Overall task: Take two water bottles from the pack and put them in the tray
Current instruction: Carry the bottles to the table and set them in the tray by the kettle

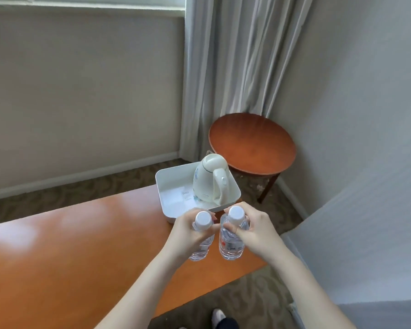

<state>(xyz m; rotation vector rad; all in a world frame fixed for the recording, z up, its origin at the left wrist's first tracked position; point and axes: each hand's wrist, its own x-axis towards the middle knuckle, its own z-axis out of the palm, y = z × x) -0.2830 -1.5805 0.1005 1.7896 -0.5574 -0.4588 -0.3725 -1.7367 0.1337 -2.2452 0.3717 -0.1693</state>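
My left hand (188,230) grips a clear water bottle (201,248) with a white cap around its neck. My right hand (252,230) grips a second clear bottle (230,245), also white-capped, with a red and grey label. Both bottles are upright, side by side, over the right end of the orange wooden table (81,245). Just beyond them stands the white tray (169,184) at the table's far right corner. No pack is in view.
A white electric kettle (211,180) fills the right half of the tray, and a paper card lies on the tray floor to its left. A round wooden side table (252,143) stands behind, by grey curtains. A wall is close on the right.
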